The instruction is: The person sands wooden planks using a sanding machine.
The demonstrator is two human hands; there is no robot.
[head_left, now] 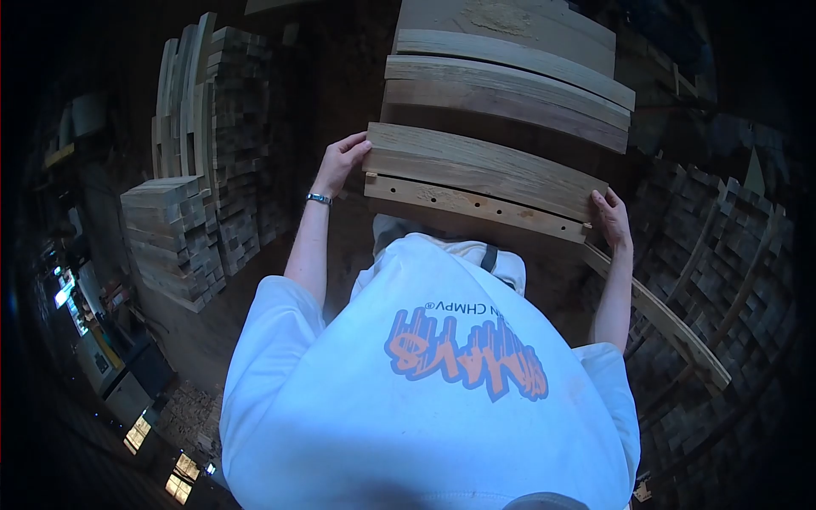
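Crosswise in front of me is a thick wooden board (484, 161), held at its two ends. At its left end my left hand (345, 160) is closed on the corner, with the fingers on the edge and a band on the wrist. At the other end my right hand (610, 218) grips the board with bent fingers, partly hidden by the hand itself. Just below the board, on my side, runs a pale wooden rail (455, 201) with a row of round holes. Beyond a dark gap lie more wooden boards (510, 104), side by side.
Sawdust (497, 17) lies on the flat surface (578, 38) at the far end. Tall timber stacks (238, 127) and a lower stack (166, 238) stand at left. More stacked wood (688, 221) fills the right, with a long pale plank (671, 319) beside my right arm.
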